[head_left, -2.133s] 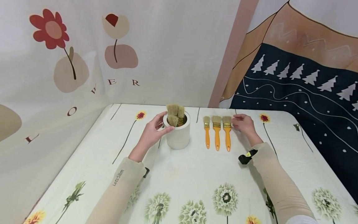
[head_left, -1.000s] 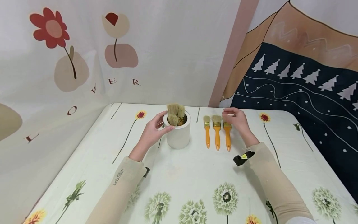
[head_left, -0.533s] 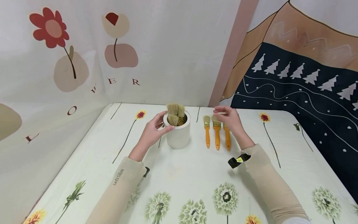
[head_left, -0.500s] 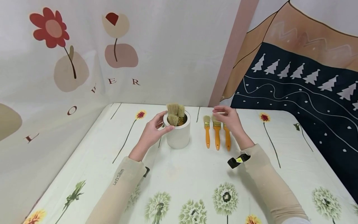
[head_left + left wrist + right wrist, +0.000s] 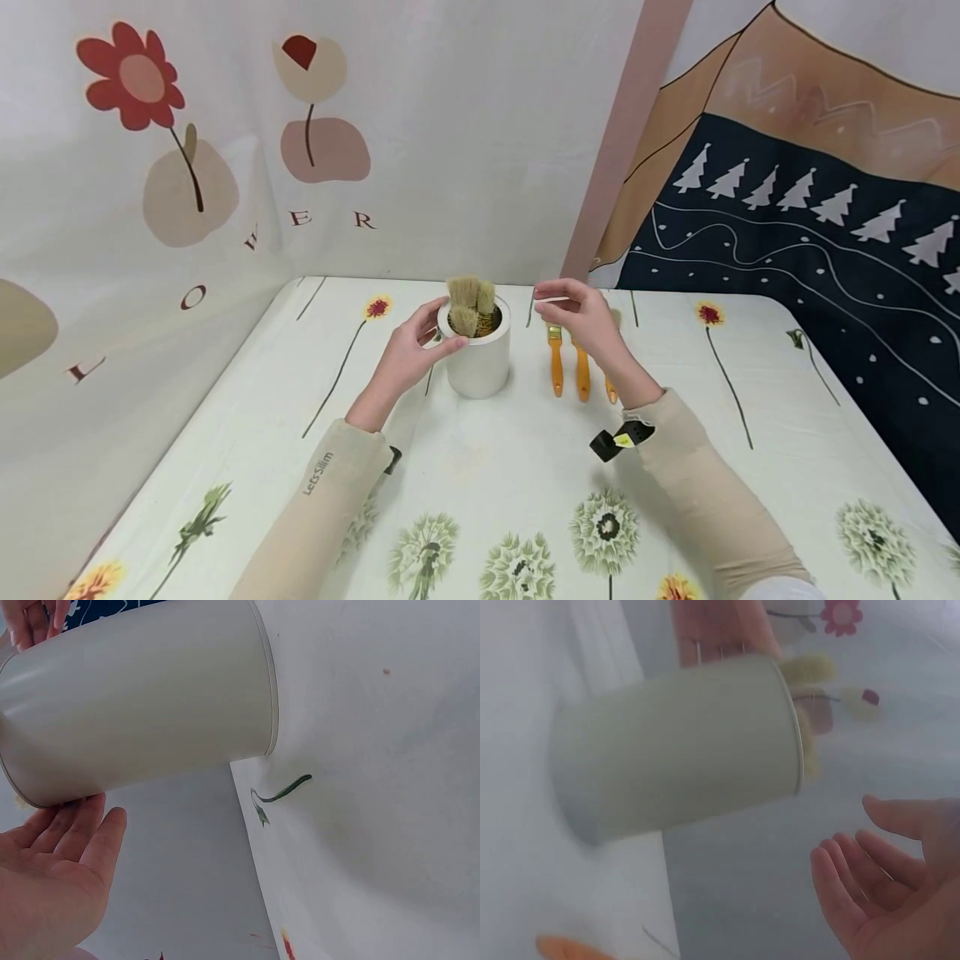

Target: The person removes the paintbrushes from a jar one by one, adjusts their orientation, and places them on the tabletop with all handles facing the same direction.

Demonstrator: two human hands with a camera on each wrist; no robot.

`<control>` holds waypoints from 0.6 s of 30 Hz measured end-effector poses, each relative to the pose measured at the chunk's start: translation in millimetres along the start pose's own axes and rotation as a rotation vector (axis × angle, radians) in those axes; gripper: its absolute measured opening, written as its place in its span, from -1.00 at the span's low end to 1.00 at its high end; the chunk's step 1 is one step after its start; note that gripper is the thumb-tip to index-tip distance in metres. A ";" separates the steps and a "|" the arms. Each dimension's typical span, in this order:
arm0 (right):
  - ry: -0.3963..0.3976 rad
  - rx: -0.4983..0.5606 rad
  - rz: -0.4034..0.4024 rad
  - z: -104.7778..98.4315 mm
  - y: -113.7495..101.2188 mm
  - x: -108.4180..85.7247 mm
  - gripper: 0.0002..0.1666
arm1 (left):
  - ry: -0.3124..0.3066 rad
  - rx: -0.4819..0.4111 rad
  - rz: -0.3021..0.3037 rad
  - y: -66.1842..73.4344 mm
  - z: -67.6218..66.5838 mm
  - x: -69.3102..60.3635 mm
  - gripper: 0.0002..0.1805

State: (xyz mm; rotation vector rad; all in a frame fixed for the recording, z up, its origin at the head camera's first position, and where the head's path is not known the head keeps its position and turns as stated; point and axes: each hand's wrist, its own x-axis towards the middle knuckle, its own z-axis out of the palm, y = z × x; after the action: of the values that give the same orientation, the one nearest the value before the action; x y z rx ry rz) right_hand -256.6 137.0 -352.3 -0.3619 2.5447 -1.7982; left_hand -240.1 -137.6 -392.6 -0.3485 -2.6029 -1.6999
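Observation:
In the head view a white cylindrical pot [image 5: 477,371] stands upright with several brushes [image 5: 465,295] in it, bristles up. My left hand [image 5: 411,352] holds its left side near the rim, thumb in front and fingers behind; the left wrist view shows that hand [image 5: 64,874] against the pot [image 5: 150,705]. Between the pot and three orange-handled brushes, my right hand [image 5: 585,321] hovers empty, partly covering the brushes' heads. The right wrist view shows this hand [image 5: 900,885] with fingers loosely bent, apart from the pot [image 5: 682,750].
The three flat brushes lie side by side right of the pot: a narrow left one [image 5: 557,371], a middle one [image 5: 582,379] and a right one [image 5: 611,392]. A flower-printed cloth [image 5: 465,467] covers the table. Printed curtains [image 5: 450,167] hang behind it.
My right hand has moved left from beside the right-hand brush, over the brush heads, towards the pot. The left hand, the pot and the brushes have stayed in place.

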 end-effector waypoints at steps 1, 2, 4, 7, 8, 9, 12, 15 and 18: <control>-0.007 0.007 -0.010 3.0 -1.6 -0.3 -0.55 | 0.000 -0.001 0.002 -0.1 0.0 0.1 -0.17; -0.014 0.013 -0.018 6.1 -3.2 -0.5 -0.55 | 0.001 -0.002 0.003 -0.2 0.0 0.2 -0.17; -0.026 0.023 -0.036 12.5 -6.2 -0.9 -0.55 | 0.000 -0.004 0.005 -0.2 0.1 0.4 -0.17; -0.049 0.035 -0.062 21.7 -11.7 -2.2 -0.56 | -0.003 -0.003 0.005 -0.2 0.0 0.5 -0.17; -0.055 0.033 -0.067 24.7 -13.6 -2.9 -0.57 | -0.004 -0.002 0.005 -0.2 0.0 0.5 -0.16; -0.063 0.033 -0.075 27.8 -15.4 -3.5 -0.57 | -0.004 0.001 0.005 -0.3 0.0 0.5 -0.16; -0.081 0.028 -0.095 36.6 -20.9 -5.2 -0.57 | -0.007 0.003 0.007 -0.1 -0.1 0.1 -0.17; -0.091 0.015 -0.106 44.8 -25.6 -6.6 -0.58 | -0.009 0.001 0.012 0.1 -0.5 -0.6 -0.16; -0.104 0.009 -0.121 51.8 -29.7 -7.6 -0.60 | -0.010 -0.002 0.014 0.3 -1.0 -1.3 -0.16</control>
State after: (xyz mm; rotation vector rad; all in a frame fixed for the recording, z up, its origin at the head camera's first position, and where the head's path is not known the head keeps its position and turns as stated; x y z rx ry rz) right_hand -236.6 80.9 -343.3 -0.6052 2.4938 -1.7762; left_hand -238.9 -138.7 -392.1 -0.3756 -2.5997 -1.7014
